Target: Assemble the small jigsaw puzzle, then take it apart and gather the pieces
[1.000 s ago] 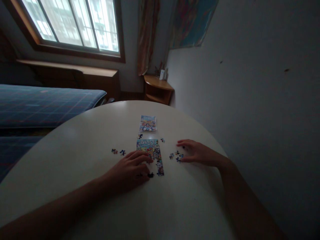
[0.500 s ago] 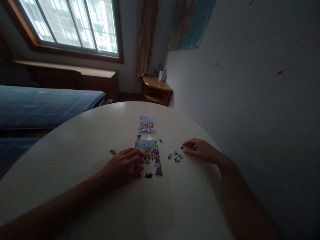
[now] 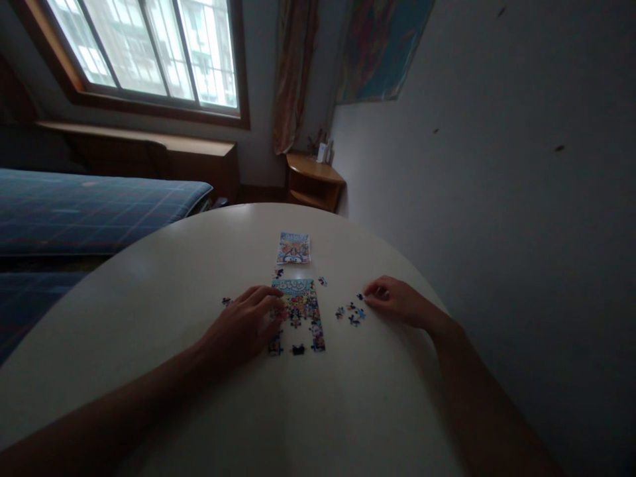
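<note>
Puzzle (image 3: 301,303) lettered "BLU…", ending blurred; left hand (image 3: 247,322) touching.

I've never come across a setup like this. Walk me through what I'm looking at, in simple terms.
There is no machine at work here: these are a person's two bare hands, seen by a camera worn on the head that looks forward and down. That is the only viewpoint.

On the pale, rounded table lies a partly assembled jigsaw puzzle with a gap at its near side, where a dark piece sits. Beyond it is a small printed picture. Loose pieces lie mostly to the right.

The left hand lies over the puzzle's left edge. The right hand has its fingers beside a small dark-blue piece; whether either hand grips anything is too unclear to tell.
</note>
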A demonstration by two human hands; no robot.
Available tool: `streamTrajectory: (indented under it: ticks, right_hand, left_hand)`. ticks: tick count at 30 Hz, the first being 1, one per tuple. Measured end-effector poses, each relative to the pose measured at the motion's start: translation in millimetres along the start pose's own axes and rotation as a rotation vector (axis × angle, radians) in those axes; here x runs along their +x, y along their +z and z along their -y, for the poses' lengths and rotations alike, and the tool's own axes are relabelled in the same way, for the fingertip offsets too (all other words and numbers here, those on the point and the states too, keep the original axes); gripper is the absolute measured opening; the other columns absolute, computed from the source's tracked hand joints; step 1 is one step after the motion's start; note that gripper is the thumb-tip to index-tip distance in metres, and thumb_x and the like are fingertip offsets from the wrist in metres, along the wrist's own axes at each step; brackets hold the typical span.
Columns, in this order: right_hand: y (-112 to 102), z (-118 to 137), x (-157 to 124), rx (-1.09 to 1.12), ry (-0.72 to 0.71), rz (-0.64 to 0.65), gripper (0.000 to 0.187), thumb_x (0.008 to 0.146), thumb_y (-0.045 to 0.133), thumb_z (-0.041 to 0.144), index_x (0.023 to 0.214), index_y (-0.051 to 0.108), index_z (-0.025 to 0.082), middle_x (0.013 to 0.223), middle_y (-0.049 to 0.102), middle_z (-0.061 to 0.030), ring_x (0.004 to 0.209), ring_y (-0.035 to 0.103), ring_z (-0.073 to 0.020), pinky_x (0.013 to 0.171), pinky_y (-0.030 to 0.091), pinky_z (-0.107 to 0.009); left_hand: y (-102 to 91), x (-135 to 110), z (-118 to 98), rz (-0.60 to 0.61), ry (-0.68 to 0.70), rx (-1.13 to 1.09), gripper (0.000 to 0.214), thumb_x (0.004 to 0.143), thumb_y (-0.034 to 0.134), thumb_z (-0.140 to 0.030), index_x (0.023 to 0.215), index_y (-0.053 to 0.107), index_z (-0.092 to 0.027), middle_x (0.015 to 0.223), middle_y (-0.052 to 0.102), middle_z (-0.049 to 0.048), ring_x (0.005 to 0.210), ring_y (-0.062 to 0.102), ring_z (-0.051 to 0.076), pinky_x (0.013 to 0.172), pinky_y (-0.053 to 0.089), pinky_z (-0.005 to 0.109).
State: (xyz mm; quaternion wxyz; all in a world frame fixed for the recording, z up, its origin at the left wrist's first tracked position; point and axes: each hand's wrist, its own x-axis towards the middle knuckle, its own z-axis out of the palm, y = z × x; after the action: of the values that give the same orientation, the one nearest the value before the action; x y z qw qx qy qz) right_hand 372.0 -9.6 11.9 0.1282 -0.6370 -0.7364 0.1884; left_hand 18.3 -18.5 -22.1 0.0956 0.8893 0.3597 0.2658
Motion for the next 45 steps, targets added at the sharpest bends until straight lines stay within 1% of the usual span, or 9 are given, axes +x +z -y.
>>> streamTrajectory:
  ticks: [5, 10, 21, 26, 29, 32, 35, 39, 45]
  right_hand:
    - [2.7, -0.6, 1.4, -0.009, -0.006, 0.009, 0.017, 0.08, 0.062, 0.028, 0.09, 0.069, 0.016, 0.094, 0.066, -0.0098, 0.08, 0.061, -0.0184, 0.074, 0.047, -0.03]
    - [5.3, 3.8, 2.5, -0.001, 0.02, -0.004, 0.017, 0.079, 0.063, 0.03, 0.088, 0.068, 0.016, 0.089, 0.067, -0.0087, 0.077, 0.061, -0.0182, 0.071, 0.046, -0.029]
    - [13.7, 6.8, 8.3, -0.037, -0.049, -0.08, 0.019, 0.084, 0.056, 0.03, 0.092, 0.068, 0.017, 0.087, 0.066, -0.0076, 0.073, 0.059, -0.0173, 0.068, 0.043, -0.029]
    - [14.6, 13.7, 8.9, -0.053, -0.057, -0.095, 0.019, 0.083, 0.055, 0.028, 0.094, 0.067, 0.017, 0.087, 0.065, -0.0077, 0.076, 0.059, -0.0179, 0.07, 0.044, -0.029]
    - [15.6, 18.8, 10.0, -0.075, -0.046, -0.105, 0.02, 0.084, 0.055, 0.027, 0.095, 0.067, 0.017, 0.088, 0.065, -0.008, 0.078, 0.06, -0.0185, 0.071, 0.045, -0.03]
    - [17.4, 21.2, 11.2, -0.091, -0.048, -0.122, 0.021, 0.083, 0.055, 0.026, 0.098, 0.066, 0.016, 0.091, 0.065, -0.0087, 0.081, 0.06, -0.019, 0.072, 0.046, -0.03]
    - [18.8, 20.9, 11.7, -0.089, -0.065, -0.13, 0.022, 0.083, 0.056, 0.025, 0.1, 0.066, 0.016, 0.093, 0.065, -0.0092, 0.083, 0.061, -0.0193, 0.075, 0.046, -0.03]
    - [17.9, 20.6, 10.7, -0.087, -0.058, -0.118, 0.022, 0.083, 0.057, 0.024, 0.101, 0.066, 0.016, 0.096, 0.066, -0.0097, 0.086, 0.062, -0.0197, 0.076, 0.047, -0.03]
    - [15.7, 22.0, 8.3, -0.074, -0.043, -0.109, 0.022, 0.083, 0.058, 0.024, 0.101, 0.067, 0.016, 0.097, 0.066, -0.0102, 0.086, 0.061, -0.0196, 0.077, 0.047, -0.031]
  left_hand:
    - [3.8, -0.4, 6.4, -0.012, -0.087, 0.049, 0.018, 0.093, 0.051, -0.032, 0.104, 0.061, -0.024, 0.127, 0.059, 0.0061, 0.116, 0.054, 0.025, 0.096, 0.049, 0.046]
    - [-15.4, -0.4, 27.7, 0.029, -0.222, 0.214, 0.029, 0.087, 0.05, -0.031, 0.112, 0.06, -0.019, 0.13, 0.057, 0.0102, 0.119, 0.052, 0.028, 0.101, 0.045, 0.046]
    - [-67.2, -2.1, 68.2, 0.336, -0.578, 0.315, 0.032, 0.085, 0.044, -0.038, 0.1, 0.068, -0.021, 0.102, 0.068, 0.0092, 0.085, 0.065, 0.025, 0.07, 0.047, 0.034]
    - [-68.6, -2.8, 66.4, 0.353, -0.583, 0.314, 0.026, 0.085, 0.049, -0.036, 0.098, 0.068, -0.023, 0.099, 0.07, 0.0076, 0.085, 0.066, 0.026, 0.068, 0.048, 0.035]
    - [-54.2, 1.7, 59.2, 0.237, -0.533, 0.29, 0.03, 0.09, 0.044, -0.038, 0.102, 0.067, -0.022, 0.108, 0.069, 0.0075, 0.092, 0.065, 0.027, 0.075, 0.051, 0.038]
    - [-31.9, 8.8, 52.8, 0.092, -0.232, 0.214, 0.039, 0.097, 0.035, -0.035, 0.124, 0.059, -0.02, 0.132, 0.059, 0.0081, 0.121, 0.053, 0.025, 0.101, 0.045, 0.042]
    - [-12.3, 14.9, 51.7, 0.166, -0.017, 0.132, 0.048, 0.098, 0.033, -0.03, 0.145, 0.039, -0.024, 0.152, 0.041, 0.0025, 0.138, 0.036, 0.023, 0.114, 0.033, 0.043]
    - [-5.5, 16.6, 54.5, 0.195, -0.058, 0.153, 0.052, 0.098, 0.033, -0.031, 0.149, 0.032, -0.019, 0.146, 0.048, 0.0061, 0.137, 0.039, 0.023, 0.114, 0.032, 0.043]
    - [-19.8, 9.7, 61.7, 0.114, -0.177, 0.282, 0.037, 0.095, 0.038, -0.032, 0.125, 0.058, -0.02, 0.124, 0.064, 0.0077, 0.114, 0.059, 0.024, 0.101, 0.044, 0.043]
